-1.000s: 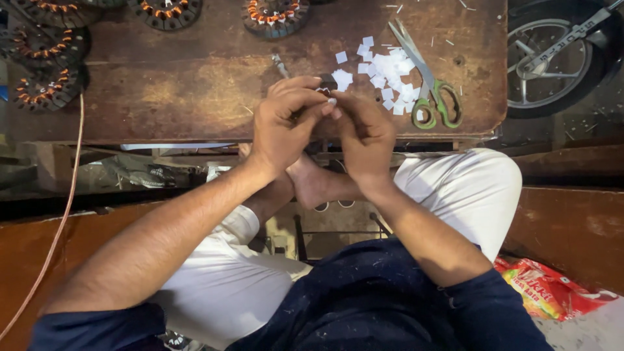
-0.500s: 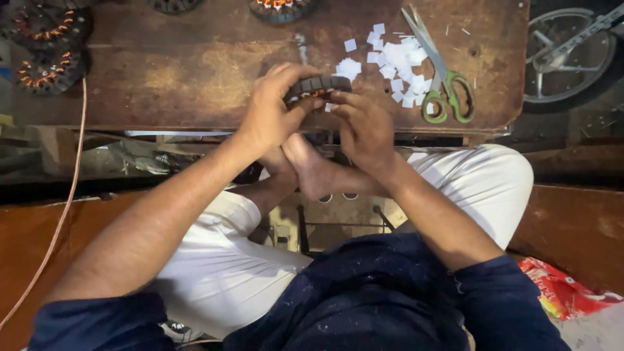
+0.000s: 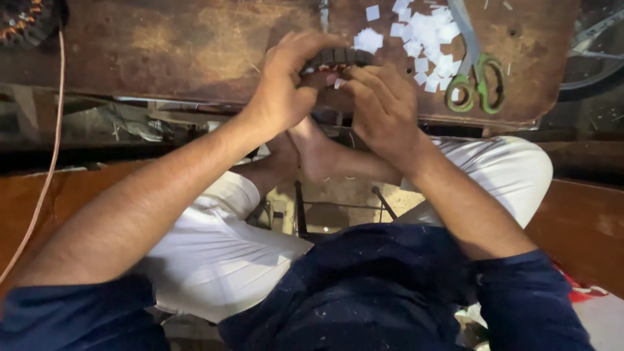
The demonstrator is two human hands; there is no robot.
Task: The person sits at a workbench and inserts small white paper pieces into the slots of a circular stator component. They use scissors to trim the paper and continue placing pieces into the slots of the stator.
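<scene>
Left hand wrapped over dark ribbed stator ring, right hand pinching its near edge, white paper squares and green-handled scissors just beside on worn wooden surface

Green-handled scissors, white paper squares, worn brown table, orange cord.

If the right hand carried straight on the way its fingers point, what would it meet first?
The right hand points up-left at the dark ribbed ring, which its fingertips seem to touch already. Beyond that lies the left hand. Depth is unclear.
</scene>
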